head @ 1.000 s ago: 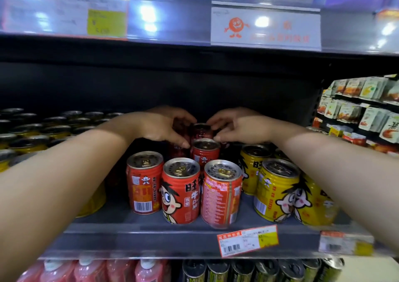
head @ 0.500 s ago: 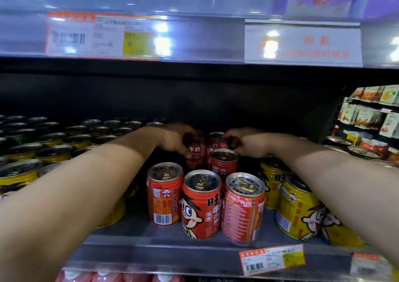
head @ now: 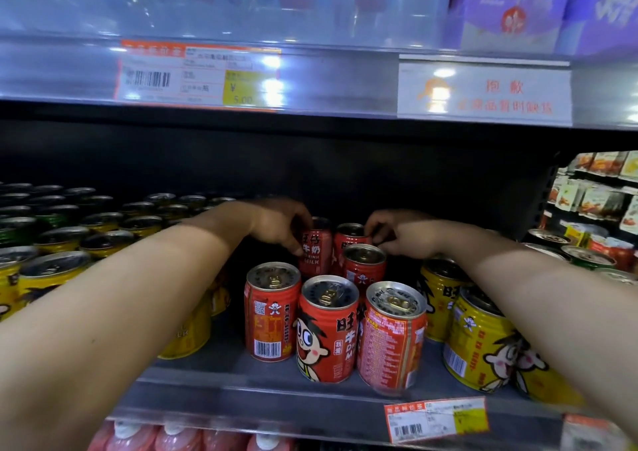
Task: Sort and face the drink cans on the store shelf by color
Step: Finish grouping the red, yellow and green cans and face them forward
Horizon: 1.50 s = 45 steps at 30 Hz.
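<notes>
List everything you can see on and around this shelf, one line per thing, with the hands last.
red cans: six visible, red, middle of the shelf, three in front and three behind
yellow cans: many, yellow, both sides of the red cans
green cans: a few, green, far left and far right
price tags: several, orange and yellow, on the shelf edges
white sign: one, white with red print, upper shelf edge at right
pink bottles: several, pink, shelf below
snack packets: many, mixed colours, far right rack
left hand: grips a rear red can
right hand: grips a rear red can
</notes>
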{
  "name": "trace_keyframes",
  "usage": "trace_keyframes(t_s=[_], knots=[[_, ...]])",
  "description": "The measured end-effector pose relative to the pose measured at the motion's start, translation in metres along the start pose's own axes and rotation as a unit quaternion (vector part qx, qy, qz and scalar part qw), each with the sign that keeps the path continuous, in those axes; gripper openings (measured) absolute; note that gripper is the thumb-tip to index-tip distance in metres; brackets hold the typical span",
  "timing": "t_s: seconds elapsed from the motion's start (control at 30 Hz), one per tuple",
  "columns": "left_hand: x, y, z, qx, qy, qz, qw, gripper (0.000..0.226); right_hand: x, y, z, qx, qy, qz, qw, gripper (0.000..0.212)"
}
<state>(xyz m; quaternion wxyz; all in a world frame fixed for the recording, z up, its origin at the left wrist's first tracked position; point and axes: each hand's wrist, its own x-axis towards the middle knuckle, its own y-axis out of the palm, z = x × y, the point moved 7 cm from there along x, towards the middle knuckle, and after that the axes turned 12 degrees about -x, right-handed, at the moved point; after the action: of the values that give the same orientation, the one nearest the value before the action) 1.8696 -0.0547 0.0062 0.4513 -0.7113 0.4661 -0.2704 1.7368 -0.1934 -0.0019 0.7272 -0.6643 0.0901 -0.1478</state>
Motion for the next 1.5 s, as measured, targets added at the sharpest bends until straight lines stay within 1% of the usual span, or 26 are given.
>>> trace_keyframes(t_s=[0.1, 0.2, 0.27, 0.4, 0.47, 0.53, 0.6, 0.7, 0.77, 0.9, 0.97, 1.03, 1.1, 1.13, 1.23, 1.37, 1.5], knots=[[-0.004, -0.004, 0.001, -0.003, 0.007, 0.0, 1.0, 0.051, -0.001, -0.002, 0.001, 0.014, -0.012, -0.008, 1.0, 0.024], [-0.009, -0.006, 0.006, -0.014, 0.016, 0.011, 1.0, 0.037, -0.002, -0.005, 0.005, 0.034, -0.03, -0.012, 0.999, 0.025], [-0.014, -0.005, 0.009, -0.025, 0.025, 0.023, 0.999, 0.03, -0.004, -0.009, 0.01, 0.039, -0.045, -0.023, 0.998, 0.02], [-0.026, -0.009, 0.007, 0.014, 0.06, 0.019, 0.998, 0.025, -0.008, -0.012, 0.022, 0.017, -0.068, -0.008, 0.998, 0.014], [-0.033, -0.011, 0.005, 0.01, 0.071, 0.015, 0.997, 0.025, -0.009, -0.012, 0.018, 0.033, -0.047, -0.016, 0.998, 0.014], [-0.039, -0.01, 0.002, -0.004, 0.07, 0.017, 0.997, 0.03, -0.007, -0.009, 0.014, 0.032, -0.02, -0.018, 0.999, 0.027], [-0.043, -0.009, -0.001, -0.016, 0.076, -0.006, 0.997, 0.036, -0.003, 0.0, 0.014, 0.002, -0.008, 0.011, 1.0, 0.043], [-0.049, -0.011, -0.009, -0.037, 0.103, -0.06, 0.992, 0.031, 0.001, 0.008, 0.017, 0.02, -0.014, 0.04, 0.999, 0.054], [-0.053, -0.011, -0.01, -0.055, 0.11, -0.081, 0.989, 0.03, 0.002, 0.01, 0.016, 0.035, -0.015, 0.048, 0.998, 0.06], [-0.059, -0.008, -0.013, -0.074, 0.101, -0.113, 0.986, 0.027, -0.001, 0.013, 0.013, 0.028, -0.018, 0.074, 0.997, 0.065], [-0.062, -0.008, -0.018, -0.104, 0.108, -0.142, 0.978, 0.025, -0.002, 0.002, 0.008, 0.015, -0.014, 0.052, 0.998, 0.067], [-0.066, -0.007, -0.029, -0.16, 0.123, -0.156, 0.967, 0.023, -0.003, -0.017, -0.002, -0.015, 0.0, 0.015, 1.0, 0.066], [-0.07, 0.0, -0.044, -0.197, 0.133, -0.135, 0.962, 0.025, -0.008, -0.029, -0.01, -0.024, 0.001, -0.001, 1.0, 0.062], [-0.071, 0.005, -0.054, -0.198, 0.138, -0.114, 0.964, 0.029, -0.011, -0.033, -0.013, -0.026, -0.003, -0.005, 1.0, 0.06], [-0.069, 0.018, -0.077, -0.179, 0.151, -0.065, 0.97, 0.037, -0.024, -0.035, -0.016, -0.027, -0.016, -0.024, 0.999, 0.057], [-0.063, 0.028, -0.091, -0.152, 0.16, -0.043, 0.974, 0.045, -0.039, -0.039, -0.024, -0.013, -0.039, -0.054, 0.998, 0.052], [-0.056, 0.039, -0.102, -0.146, 0.168, -0.006, 0.975, 0.053, -0.047, -0.044, -0.047, -0.032, -0.036, -0.049, 0.998, 0.047]])
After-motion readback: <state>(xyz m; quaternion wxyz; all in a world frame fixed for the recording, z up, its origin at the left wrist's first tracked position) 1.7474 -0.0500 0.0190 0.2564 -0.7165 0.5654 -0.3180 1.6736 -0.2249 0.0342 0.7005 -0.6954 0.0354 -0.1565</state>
